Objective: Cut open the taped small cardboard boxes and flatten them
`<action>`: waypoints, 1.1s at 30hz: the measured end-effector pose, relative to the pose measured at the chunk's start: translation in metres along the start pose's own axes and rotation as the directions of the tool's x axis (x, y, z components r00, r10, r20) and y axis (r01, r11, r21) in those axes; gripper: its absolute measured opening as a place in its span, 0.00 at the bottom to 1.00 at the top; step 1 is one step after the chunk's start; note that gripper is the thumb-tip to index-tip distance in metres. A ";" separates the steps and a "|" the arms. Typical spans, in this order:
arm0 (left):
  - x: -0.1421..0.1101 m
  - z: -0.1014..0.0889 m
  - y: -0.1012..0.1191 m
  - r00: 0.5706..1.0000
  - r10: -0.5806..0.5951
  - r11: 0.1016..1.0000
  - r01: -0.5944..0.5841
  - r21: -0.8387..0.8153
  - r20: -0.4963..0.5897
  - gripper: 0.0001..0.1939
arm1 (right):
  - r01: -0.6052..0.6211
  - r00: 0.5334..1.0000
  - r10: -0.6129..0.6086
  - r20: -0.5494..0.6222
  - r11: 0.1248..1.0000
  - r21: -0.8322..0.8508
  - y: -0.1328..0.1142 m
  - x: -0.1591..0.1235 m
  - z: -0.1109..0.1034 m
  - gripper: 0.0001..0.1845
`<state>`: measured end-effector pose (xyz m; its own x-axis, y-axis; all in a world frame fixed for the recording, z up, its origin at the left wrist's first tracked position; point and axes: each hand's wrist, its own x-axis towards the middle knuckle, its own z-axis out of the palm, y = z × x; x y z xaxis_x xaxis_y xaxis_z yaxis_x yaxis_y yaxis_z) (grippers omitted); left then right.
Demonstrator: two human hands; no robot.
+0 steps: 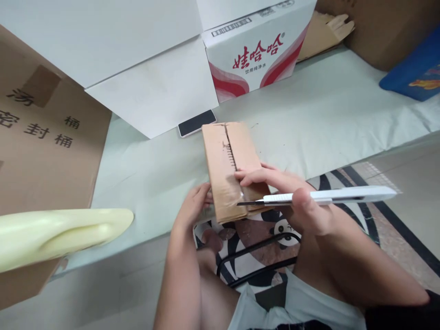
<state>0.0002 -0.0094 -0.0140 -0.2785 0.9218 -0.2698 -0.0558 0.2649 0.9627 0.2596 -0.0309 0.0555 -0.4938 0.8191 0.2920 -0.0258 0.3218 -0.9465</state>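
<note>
Flat cardboard box (220, 178), long axis running away from the person, far end tipped left.

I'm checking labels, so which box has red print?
The white box at the back, just right of the plain white boxes. Red lettering and bands set it apart; the small box between the hands is brown with dark marks.

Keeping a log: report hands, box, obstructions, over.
Right hand gripping white utility knife, blade out over cardboard box. Left hand at box's left side. Phone-like device near its far-left corner.
</note>
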 end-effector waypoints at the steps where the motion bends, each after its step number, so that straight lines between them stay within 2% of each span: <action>1: 0.002 -0.002 0.002 0.995 0.095 0.992 -0.095 0.083 -0.004 0.25 | 0.017 0.999 -0.017 0.027 1.000 -0.005 0.000 0.001 0.001 0.40; 2: 0.003 -0.003 0.005 0.977 0.211 0.966 -0.210 0.152 0.011 0.27 | 0.029 0.998 -0.028 0.056 1.000 -0.012 0.000 0.002 0.002 0.40; 3: 0.003 -0.004 0.008 0.935 0.354 0.918 -0.353 0.182 0.033 0.28 | 0.034 0.996 -0.032 0.083 0.999 -0.025 0.000 0.003 0.004 0.40; 4: 0.003 -0.004 0.011 0.867 0.493 0.848 -0.497 0.182 0.072 0.29 | 0.035 0.994 -0.030 0.103 0.998 -0.047 0.000 0.005 0.006 0.39; 5: 0.002 -0.004 0.014 0.782 0.605 0.763 -0.623 0.174 0.149 0.28 | 0.038 0.992 -0.028 0.124 0.997 -0.074 0.001 0.005 0.008 0.38; 7: 0.001 -0.002 0.019 0.621 0.698 0.604 -0.778 0.171 0.358 0.24 | 0.053 0.993 -0.042 0.115 0.994 -0.093 0.002 0.006 0.011 0.34; 8: 0.000 -0.001 0.020 0.569 0.692 0.550 -0.814 0.187 0.444 0.23 | 0.056 0.996 -0.050 0.074 0.996 -0.074 0.003 0.006 0.012 0.32; 9: -0.002 0.000 0.021 0.543 0.676 0.513 -0.832 0.212 0.498 0.23 | 0.046 0.999 -0.046 0.010 0.998 -0.049 0.003 0.006 0.013 0.29; 10: -0.003 0.000 0.022 0.538 0.661 0.491 -0.837 0.240 0.524 0.23 | 0.032 0.996 -0.034 -0.078 0.999 -0.031 0.003 0.005 0.014 0.26; 12: -0.008 0.004 0.023 0.561 0.644 0.482 -0.826 0.294 0.520 0.24 | -0.015 0.966 0.003 -0.258 0.999 -0.045 0.002 0.002 0.015 0.21; 14: -0.015 0.010 0.023 0.588 0.633 0.478 -0.809 0.343 0.503 0.23 | -0.070 0.934 0.026 -0.356 0.991 -0.112 -0.001 -0.001 0.016 0.20; 16: -0.026 0.020 0.022 0.606 0.643 0.475 -0.795 0.377 0.469 0.21 | -0.104 0.931 0.044 -0.362 0.984 -0.148 -0.006 -0.002 0.018 0.22; 18: -0.035 0.030 0.021 0.606 0.665 0.465 -0.793 0.393 0.436 0.20 | -0.129 0.936 0.065 -0.345 0.978 -0.165 -0.010 -0.001 0.020 0.24; 21: -0.043 0.039 0.020 0.603 0.678 0.458 -0.794 0.400 0.420 0.20 | -0.189 0.934 0.097 -0.344 0.951 -0.244 -0.015 0.003 0.021 0.18; 26: -0.041 0.036 0.019 0.605 0.665 0.484 -0.796 0.364 0.438 0.21 | -0.252 0.944 0.132 -0.302 0.880 -0.403 -0.024 0.010 0.019 0.08; 33: -0.039 0.037 0.017 0.580 0.691 0.485 -0.815 0.317 0.432 0.18 | -0.305 0.937 0.170 -0.305 0.824 -0.478 -0.026 0.015 0.022 0.06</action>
<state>0.0453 -0.0306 0.0124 0.2138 0.8397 0.4992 0.5039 -0.5326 0.6800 0.2340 -0.0375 0.0813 -0.2018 0.9671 0.1551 0.5448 0.2425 -0.8027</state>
